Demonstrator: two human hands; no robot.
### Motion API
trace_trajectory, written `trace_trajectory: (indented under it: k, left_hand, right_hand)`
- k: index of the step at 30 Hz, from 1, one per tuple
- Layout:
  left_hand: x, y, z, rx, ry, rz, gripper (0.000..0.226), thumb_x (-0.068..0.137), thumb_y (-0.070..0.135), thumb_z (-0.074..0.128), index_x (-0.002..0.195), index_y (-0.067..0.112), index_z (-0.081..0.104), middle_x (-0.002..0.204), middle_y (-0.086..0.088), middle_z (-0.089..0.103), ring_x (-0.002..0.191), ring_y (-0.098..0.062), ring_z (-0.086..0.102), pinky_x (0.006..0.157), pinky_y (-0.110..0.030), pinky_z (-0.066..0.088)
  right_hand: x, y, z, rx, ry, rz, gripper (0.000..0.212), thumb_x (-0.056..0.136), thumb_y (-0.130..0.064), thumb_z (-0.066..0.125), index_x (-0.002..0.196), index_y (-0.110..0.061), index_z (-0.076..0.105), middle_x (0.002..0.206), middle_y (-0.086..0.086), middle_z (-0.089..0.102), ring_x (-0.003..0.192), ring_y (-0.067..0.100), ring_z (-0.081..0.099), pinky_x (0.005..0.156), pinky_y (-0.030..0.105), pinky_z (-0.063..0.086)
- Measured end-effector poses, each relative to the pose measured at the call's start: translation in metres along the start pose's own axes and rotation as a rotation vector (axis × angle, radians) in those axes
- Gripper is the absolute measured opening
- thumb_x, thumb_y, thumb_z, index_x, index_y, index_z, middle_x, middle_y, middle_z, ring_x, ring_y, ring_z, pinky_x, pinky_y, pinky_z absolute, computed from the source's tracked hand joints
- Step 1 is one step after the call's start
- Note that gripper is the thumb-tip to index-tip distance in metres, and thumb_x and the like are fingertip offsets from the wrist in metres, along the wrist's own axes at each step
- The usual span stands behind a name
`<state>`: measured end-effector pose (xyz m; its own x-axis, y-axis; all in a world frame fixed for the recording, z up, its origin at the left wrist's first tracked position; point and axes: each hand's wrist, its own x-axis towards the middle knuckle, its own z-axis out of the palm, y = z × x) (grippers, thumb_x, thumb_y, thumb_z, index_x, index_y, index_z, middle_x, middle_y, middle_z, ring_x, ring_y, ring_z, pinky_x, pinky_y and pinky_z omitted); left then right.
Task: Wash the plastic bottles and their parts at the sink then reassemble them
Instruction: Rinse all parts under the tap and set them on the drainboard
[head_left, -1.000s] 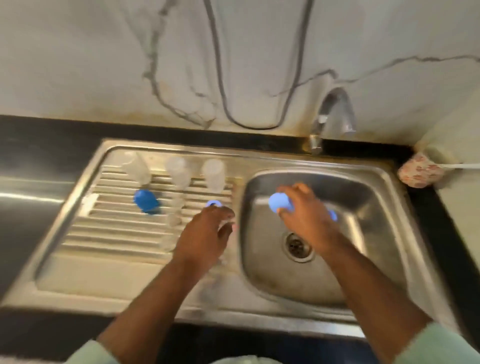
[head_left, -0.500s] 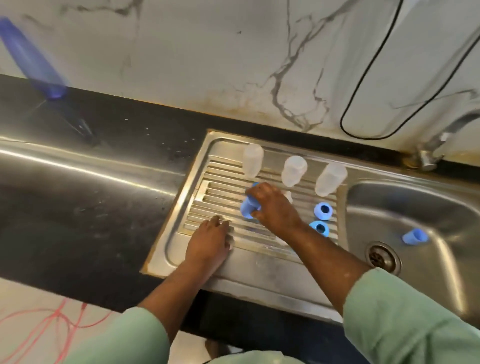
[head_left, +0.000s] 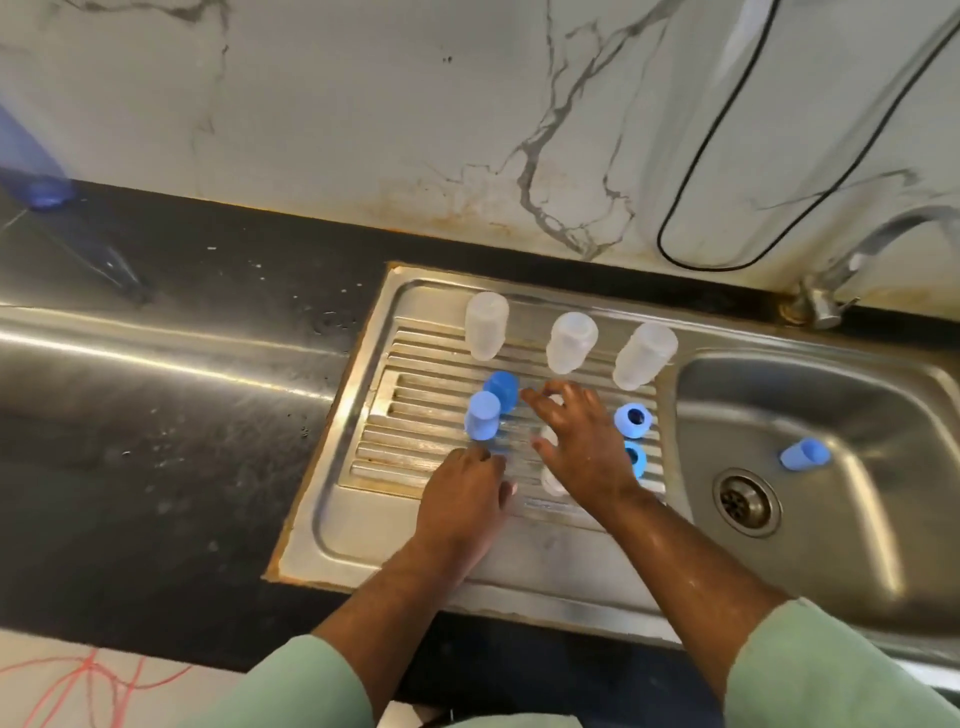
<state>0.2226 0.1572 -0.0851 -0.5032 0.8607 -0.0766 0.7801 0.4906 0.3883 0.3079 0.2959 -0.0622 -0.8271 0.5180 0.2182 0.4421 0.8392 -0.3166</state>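
Three clear plastic bottles (head_left: 570, 342) stand upside down in a row at the back of the ribbed drainboard (head_left: 363, 457). A light blue cap (head_left: 483, 422) stands in front of a darker blue cap (head_left: 503, 389). Two blue rings (head_left: 633, 420) lie at the drainboard's right edge. Small clear parts (head_left: 551, 480) lie partly under my right hand (head_left: 579, 441), which hovers with fingers spread and holds nothing. My left hand (head_left: 465, 499) rests flat on the drainboard just below the light blue cap. Another blue cap (head_left: 804, 454) lies on its side in the sink basin (head_left: 831, 545).
A tap (head_left: 852, 260) stands at the back right above the basin, whose drain (head_left: 745, 501) is near its left side. A black cable (head_left: 701, 208) hangs on the marble wall. A blue bottle (head_left: 31, 166) stands far left on the dark counter (head_left: 156, 415).
My right hand has let go of the light blue cap, which now stands on the drainboard, and has moved right with fingers spread. My left hand stays flat on the drainboard.
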Motion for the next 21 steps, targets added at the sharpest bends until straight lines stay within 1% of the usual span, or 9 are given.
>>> trace_trajectory:
  k: [2, 4, 6, 8, 10, 13, 16, 19, 21]
  left_hand:
    - [0.01, 0.029, -0.002, -0.04, 0.026, 0.072, 0.027, 0.096, 0.029, 0.056, 0.113, 0.014, 0.07, 0.11, -0.006, 0.067, 0.103, -0.026, 0.063, 0.083, -0.036, 0.05]
    - [0.022, 0.062, 0.001, -0.08, 0.076, 0.153, 0.03, 0.09, 0.03, 0.051, 0.099, 0.012, 0.075, 0.095, -0.006, 0.069, 0.09, -0.029, 0.067, 0.072, -0.035, 0.054]
    - [0.036, 0.104, 0.007, -0.154, 0.085, 0.196, 0.043, 0.089, 0.036, 0.041, 0.101, 0.011, 0.074, 0.098, -0.007, 0.069, 0.093, -0.031, 0.064, 0.077, -0.037, 0.054]
    - [0.052, 0.145, 0.016, -0.173, -0.023, 0.208, 0.035, 0.095, 0.031, 0.047, 0.11, 0.01, 0.071, 0.112, -0.009, 0.066, 0.106, -0.032, 0.058, 0.086, -0.041, 0.05]
    - [0.073, 0.189, 0.036, -0.191, -0.088, 0.229, 0.028, 0.097, 0.023, 0.055, 0.117, 0.009, 0.068, 0.12, -0.01, 0.064, 0.115, -0.032, 0.055, 0.091, -0.04, 0.047]
    - [0.108, 0.246, 0.075, -0.135, -0.242, 0.224, 0.04, 0.1, 0.028, 0.052, 0.137, 0.016, 0.057, 0.137, -0.009, 0.056, 0.128, -0.028, 0.049, 0.106, -0.034, 0.038]
    - [0.152, 0.3, 0.109, -0.071, -0.358, 0.172, 0.042, 0.1, 0.031, 0.052, 0.14, 0.02, 0.054, 0.143, -0.007, 0.053, 0.132, -0.024, 0.047, 0.11, -0.032, 0.036]
    - [0.201, 0.335, 0.117, -0.116, -0.33, 0.082, 0.035, 0.099, 0.027, 0.056, 0.133, 0.02, 0.061, 0.136, -0.006, 0.06, 0.125, -0.024, 0.055, 0.105, -0.033, 0.04]
    - [0.231, 0.359, 0.108, -0.154, -0.2, 0.07, 0.035, 0.099, 0.026, 0.056, 0.134, 0.021, 0.059, 0.135, -0.007, 0.058, 0.122, -0.024, 0.056, 0.103, -0.035, 0.044]
  right_hand:
    - [-0.021, 0.028, -0.02, 0.022, 0.042, 0.058, 0.05, 0.065, -0.006, 0.085, 0.113, -0.014, 0.071, 0.104, 0.009, 0.065, 0.093, 0.033, 0.061, 0.079, 0.04, 0.053]
    - [-0.041, 0.063, -0.041, 0.099, 0.033, 0.205, 0.031, 0.076, -0.009, 0.079, 0.107, -0.014, 0.074, 0.102, 0.007, 0.065, 0.1, 0.029, 0.059, 0.082, 0.034, 0.048]
    - [-0.059, 0.106, -0.058, 0.128, 0.037, 0.311, 0.019, 0.08, -0.012, 0.076, 0.099, -0.013, 0.076, 0.095, 0.007, 0.065, 0.095, 0.029, 0.061, 0.08, 0.033, 0.047]
    - [-0.074, 0.155, -0.064, 0.117, 0.046, 0.347, 0.014, 0.078, -0.01, 0.079, 0.091, -0.01, 0.077, 0.088, 0.008, 0.065, 0.085, 0.032, 0.063, 0.079, 0.032, 0.047]
    - [-0.087, 0.209, -0.069, 0.142, -0.013, 0.445, 0.016, 0.077, -0.011, 0.079, 0.093, -0.01, 0.076, 0.094, 0.009, 0.065, 0.088, 0.032, 0.064, 0.083, 0.032, 0.046]
    - [-0.101, 0.287, -0.071, 0.153, -0.134, 0.588, 0.027, 0.079, -0.014, 0.077, 0.106, -0.011, 0.073, 0.111, 0.008, 0.064, 0.107, 0.029, 0.059, 0.091, 0.03, 0.041]
    - [-0.113, 0.361, -0.074, 0.067, -0.273, 0.564, 0.041, 0.083, -0.024, 0.074, 0.123, -0.019, 0.066, 0.127, 0.003, 0.059, 0.122, 0.025, 0.051, 0.101, 0.033, 0.041]
    - [-0.113, 0.411, -0.071, -0.006, -0.431, 0.52, 0.053, 0.089, -0.027, 0.065, 0.14, -0.025, 0.051, 0.148, 0.001, 0.042, 0.132, 0.025, 0.042, 0.106, 0.034, 0.04]
    - [-0.107, 0.431, -0.068, -0.072, -0.527, 0.517, 0.062, 0.09, -0.024, 0.061, 0.147, -0.031, 0.037, 0.159, -0.001, 0.023, 0.135, 0.027, 0.037, 0.105, 0.038, 0.042]
